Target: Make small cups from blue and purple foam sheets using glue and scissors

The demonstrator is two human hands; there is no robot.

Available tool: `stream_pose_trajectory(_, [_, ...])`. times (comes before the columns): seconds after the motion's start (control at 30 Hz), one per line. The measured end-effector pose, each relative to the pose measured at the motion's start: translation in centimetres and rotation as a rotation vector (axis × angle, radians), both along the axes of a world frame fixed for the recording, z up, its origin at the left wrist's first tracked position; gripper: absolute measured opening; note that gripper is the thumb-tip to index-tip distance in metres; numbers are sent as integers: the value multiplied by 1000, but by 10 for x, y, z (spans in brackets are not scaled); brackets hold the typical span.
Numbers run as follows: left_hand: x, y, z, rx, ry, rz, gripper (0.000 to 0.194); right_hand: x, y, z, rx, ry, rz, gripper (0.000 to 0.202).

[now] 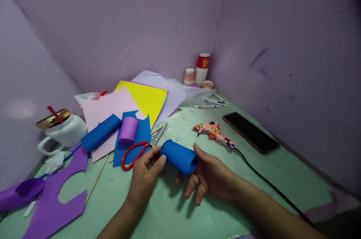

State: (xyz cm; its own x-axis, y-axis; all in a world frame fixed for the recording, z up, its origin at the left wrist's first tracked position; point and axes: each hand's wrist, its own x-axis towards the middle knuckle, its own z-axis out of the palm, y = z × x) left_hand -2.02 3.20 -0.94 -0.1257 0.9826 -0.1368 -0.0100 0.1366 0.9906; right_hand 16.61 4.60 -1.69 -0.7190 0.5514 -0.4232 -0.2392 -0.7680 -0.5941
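Observation:
A rolled blue paper tube (pixel 178 156) is tilted above the table, its right end showing the hollow inside. My left hand (pixel 145 173) pinches its left end between thumb and fingers. At the tube's right end is my right hand (pixel 213 175), thumb raised and fingers spread; whether it touches the tube I cannot tell. Red-handled scissors (pixel 150 143) lie just beyond my left hand, partly over a cut blue sheet (pixel 120 156). A short purple paper tube (pixel 128 130) rests on that sheet. Right of the blue tube lies a floral-patterned glue gun (pixel 214 133) with a black cord.
A black phone (pixel 251 132) lies near the right wall. Paper cups (pixel 201 75) and several markers (pixel 216 100) are at the back. Pink (pixel 108 107) and yellow sheets (pixel 146 98) spread behind. At left are a white mug (pixel 66 132) and purple cut paper (pixel 59 201).

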Motion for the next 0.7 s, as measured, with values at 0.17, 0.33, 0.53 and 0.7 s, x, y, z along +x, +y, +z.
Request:
stream_pose_trajectory(0.17, [2,0,-3,-69,-22,-1,42,0,-4,0,254,-280,-162,75])
stream_pose_trajectory(0.33, [10,-2,-6,-221,-120,-35,47,6,-4,4,713,-693,-301,71])
stream_pose_trajectory(0.53, [20,-10,-2,-330,-189,-103,49,10,-9,-2,1245,-791,-594,49])
stream_pose_trajectory(0.7, [21,-13,0,-330,-127,-234,55,6,-17,-3,1413,-708,-470,73])
